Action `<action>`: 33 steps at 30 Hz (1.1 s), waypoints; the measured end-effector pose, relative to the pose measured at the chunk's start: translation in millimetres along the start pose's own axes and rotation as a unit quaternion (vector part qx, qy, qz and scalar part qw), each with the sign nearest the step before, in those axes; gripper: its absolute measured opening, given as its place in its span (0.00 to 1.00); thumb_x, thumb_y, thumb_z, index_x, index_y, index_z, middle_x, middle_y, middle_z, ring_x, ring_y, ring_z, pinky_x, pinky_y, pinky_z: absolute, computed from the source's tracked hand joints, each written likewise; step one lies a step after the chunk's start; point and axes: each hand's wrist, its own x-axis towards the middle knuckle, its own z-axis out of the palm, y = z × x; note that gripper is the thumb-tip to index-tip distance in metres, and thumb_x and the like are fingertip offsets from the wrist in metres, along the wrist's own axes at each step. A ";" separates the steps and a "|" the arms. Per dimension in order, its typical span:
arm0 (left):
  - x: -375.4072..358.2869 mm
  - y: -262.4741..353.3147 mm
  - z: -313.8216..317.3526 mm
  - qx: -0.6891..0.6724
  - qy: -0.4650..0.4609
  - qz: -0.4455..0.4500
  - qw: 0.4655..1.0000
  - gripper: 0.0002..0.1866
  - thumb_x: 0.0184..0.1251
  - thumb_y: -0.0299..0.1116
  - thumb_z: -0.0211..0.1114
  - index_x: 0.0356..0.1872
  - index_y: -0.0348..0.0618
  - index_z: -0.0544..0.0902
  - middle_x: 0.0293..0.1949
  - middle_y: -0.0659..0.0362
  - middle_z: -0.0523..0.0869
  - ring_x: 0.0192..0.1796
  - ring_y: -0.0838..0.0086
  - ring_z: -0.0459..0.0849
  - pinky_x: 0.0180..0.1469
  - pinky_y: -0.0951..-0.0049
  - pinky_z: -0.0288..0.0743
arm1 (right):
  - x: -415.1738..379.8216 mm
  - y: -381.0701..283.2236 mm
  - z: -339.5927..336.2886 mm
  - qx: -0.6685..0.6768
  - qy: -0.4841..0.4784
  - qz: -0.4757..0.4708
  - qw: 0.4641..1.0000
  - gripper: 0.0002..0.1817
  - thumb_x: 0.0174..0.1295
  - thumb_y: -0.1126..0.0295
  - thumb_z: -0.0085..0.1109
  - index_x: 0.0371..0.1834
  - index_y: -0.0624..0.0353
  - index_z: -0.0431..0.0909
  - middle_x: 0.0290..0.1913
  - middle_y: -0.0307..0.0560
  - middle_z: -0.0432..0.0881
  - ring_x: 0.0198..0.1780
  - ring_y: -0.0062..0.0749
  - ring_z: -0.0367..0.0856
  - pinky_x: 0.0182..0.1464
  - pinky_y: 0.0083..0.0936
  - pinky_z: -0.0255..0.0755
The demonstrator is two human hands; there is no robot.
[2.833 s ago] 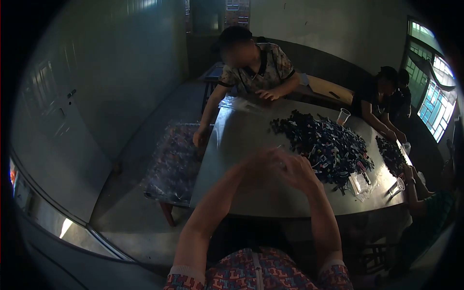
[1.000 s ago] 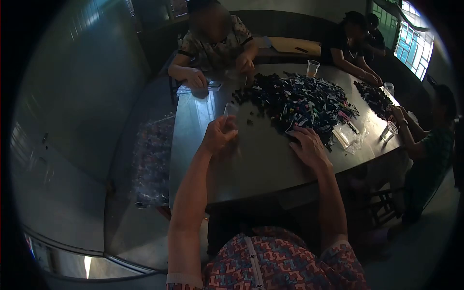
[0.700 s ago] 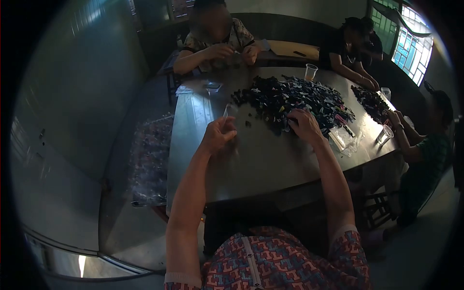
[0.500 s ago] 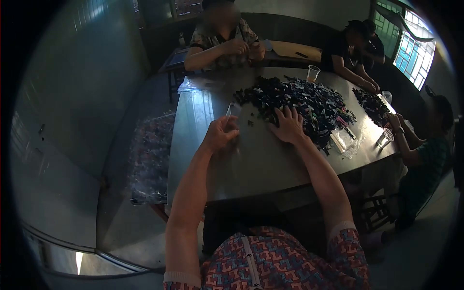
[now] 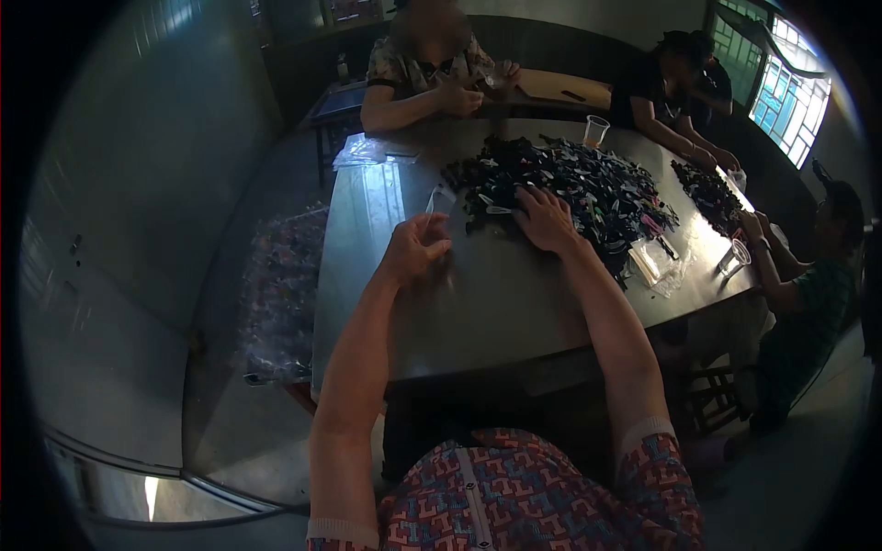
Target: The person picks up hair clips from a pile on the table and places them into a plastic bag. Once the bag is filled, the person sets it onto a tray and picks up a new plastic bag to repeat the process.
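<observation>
My left hand [image 5: 418, 248] is closed around a small clear plastic bag [image 5: 439, 197], whose upper edge catches the light above my fingers. A wide heap of small, mostly black pieces [image 5: 588, 179] with a few coloured ones covers the middle of the table; their exact kind is too small to make out. At the heap's near edge, my right hand [image 5: 548, 222] rests palm down with its fingers stretched onto the pieces. It grips nothing that I can see.
Flat clear bags [image 5: 367, 151] lie at the metal table's [image 5: 459, 321] far left corner. Two clear cups [image 5: 596, 130] [image 5: 733, 259] and a bag packet [image 5: 654, 262] stand or lie around the heap. A smaller dark heap [image 5: 707, 200] lies right. Several people work around the table.
My right hand has moved slightly forward onto the heap, its fingers closer together. The few loose pieces near it now sit against the heap's edge. My left hand keeps the bag nearly in place.
</observation>
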 end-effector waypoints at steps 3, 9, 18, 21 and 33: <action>-0.8 0.1 2.0 -0.017 -0.006 -0.002 1.000 0.20 0.62 0.24 0.68 0.55 0.37 0.78 0.40 0.63 0.84 0.46 0.79 0.82 0.55 0.76 0.76 | -1.9 22.9 0.6 -0.005 0.044 0.042 0.998 0.28 0.69 0.53 0.50 0.71 0.49 0.66 0.71 0.48 0.67 0.74 0.45 0.59 0.73 0.43 0.51; 2.9 1.2 1.5 -0.007 -0.010 0.004 1.000 0.20 0.62 0.24 0.69 0.56 0.36 0.78 0.39 0.62 0.84 0.46 0.79 0.82 0.54 0.76 0.76 | -14.5 29.2 -10.5 -0.015 0.135 0.126 0.983 0.20 0.67 0.60 0.55 0.61 0.50 0.77 0.62 0.44 0.77 0.66 0.44 0.70 0.67 0.42 0.60; 2.0 0.0 -2.3 -0.024 -0.001 -0.003 1.000 0.21 0.61 0.25 0.69 0.56 0.37 0.77 0.40 0.61 0.84 0.45 0.79 0.82 0.54 0.76 0.76 | -12.9 3.2 -15.8 0.013 0.201 0.047 0.978 0.11 0.61 0.63 0.61 0.46 0.49 0.85 0.46 0.39 0.84 0.54 0.41 0.76 0.62 0.40 0.63; 1.6 -0.1 -3.0 -0.023 -0.002 -0.005 1.000 0.22 0.59 0.24 0.69 0.56 0.37 0.78 0.41 0.61 0.84 0.45 0.78 0.82 0.53 0.75 0.76 | -6.1 -21.7 -15.6 0.051 0.211 -0.063 0.974 0.09 0.59 0.65 0.64 0.42 0.50 0.86 0.43 0.39 0.84 0.51 0.40 0.76 0.58 0.40 0.64; 2.1 -3.2 -2.1 -0.017 0.001 -0.001 1.000 0.20 0.61 0.25 0.69 0.55 0.38 0.78 0.41 0.61 0.84 0.45 0.78 0.83 0.53 0.75 0.77 | 0.4 -15.7 -8.4 0.084 0.140 -0.032 0.986 0.06 0.56 0.68 0.65 0.36 0.51 0.83 0.40 0.40 0.81 0.48 0.41 0.75 0.53 0.37 0.67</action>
